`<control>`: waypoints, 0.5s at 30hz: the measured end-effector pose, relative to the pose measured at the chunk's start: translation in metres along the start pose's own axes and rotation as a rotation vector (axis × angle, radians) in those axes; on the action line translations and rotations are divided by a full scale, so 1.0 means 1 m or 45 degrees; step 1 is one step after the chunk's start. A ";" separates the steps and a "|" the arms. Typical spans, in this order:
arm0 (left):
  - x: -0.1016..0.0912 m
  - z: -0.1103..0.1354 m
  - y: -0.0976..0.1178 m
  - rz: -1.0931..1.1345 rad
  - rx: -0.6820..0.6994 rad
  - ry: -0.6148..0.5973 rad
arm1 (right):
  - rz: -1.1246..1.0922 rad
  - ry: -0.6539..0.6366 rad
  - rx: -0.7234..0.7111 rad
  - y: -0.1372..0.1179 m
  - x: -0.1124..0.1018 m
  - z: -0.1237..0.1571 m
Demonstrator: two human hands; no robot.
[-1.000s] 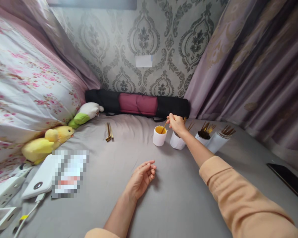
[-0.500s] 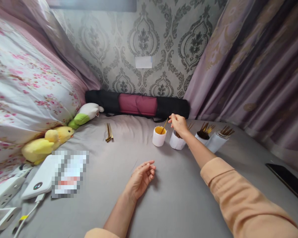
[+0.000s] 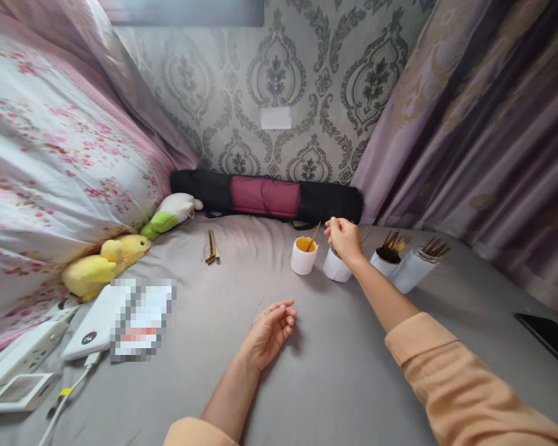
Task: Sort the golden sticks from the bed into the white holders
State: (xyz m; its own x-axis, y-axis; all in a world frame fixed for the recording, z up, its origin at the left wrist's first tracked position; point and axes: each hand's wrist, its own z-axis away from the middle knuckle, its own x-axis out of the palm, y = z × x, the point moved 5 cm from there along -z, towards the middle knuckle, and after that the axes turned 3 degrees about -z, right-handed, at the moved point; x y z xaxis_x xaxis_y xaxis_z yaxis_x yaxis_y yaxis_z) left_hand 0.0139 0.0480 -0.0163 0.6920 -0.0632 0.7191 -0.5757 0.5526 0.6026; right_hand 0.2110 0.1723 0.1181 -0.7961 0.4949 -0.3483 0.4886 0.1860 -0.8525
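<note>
My right hand (image 3: 345, 240) is over the second white-wrapped cup (image 3: 337, 267), its fingers pinched together. Whether a stick is between them I cannot make out. Just left of it stands a white cup with a yellow inside (image 3: 302, 260), and one thin brown stick (image 3: 314, 236) leans in it. My left hand (image 3: 270, 331) lies on the grey sheet with loosely curled fingers and nothing in it. Farther right, a dark-lined cup (image 3: 385, 266) and a taller, tilted white container (image 3: 411, 275) hold several thin sticks. A few gold-brown sticks (image 3: 211, 248) lie on the sheet to the left.
A black and maroon rolled bag (image 3: 265, 195) lies along the wall. Plush toys (image 3: 106, 266) sit at the left, near a white power bank (image 3: 100, 322), its cable and a power strip (image 3: 25, 359). A dark phone (image 3: 546, 341) rests at the right edge.
The view has shifted slightly, so everything appears a little farther right. My right hand stays above the second cup, its fingers slightly lower and more closed. The left hand keeps its pose.
</note>
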 end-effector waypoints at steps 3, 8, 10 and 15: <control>0.000 0.000 0.000 0.006 0.001 0.010 | -0.027 -0.010 0.000 0.002 0.002 0.006; 0.000 0.000 0.001 0.007 -0.001 0.003 | -0.103 -0.020 -0.005 0.001 0.005 0.019; 0.000 0.000 0.001 0.004 -0.003 0.001 | -0.134 -0.032 -0.006 0.000 0.008 0.026; 0.001 0.001 0.001 0.007 -0.007 0.014 | -0.208 -0.083 0.028 -0.002 0.015 0.043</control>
State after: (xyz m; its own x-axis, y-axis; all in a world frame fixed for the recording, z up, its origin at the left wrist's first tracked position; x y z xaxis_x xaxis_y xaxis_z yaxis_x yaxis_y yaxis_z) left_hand 0.0139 0.0480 -0.0145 0.6934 -0.0508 0.7188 -0.5774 0.5575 0.5964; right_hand 0.1829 0.1430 0.0976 -0.8862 0.4032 -0.2283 0.3433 0.2406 -0.9079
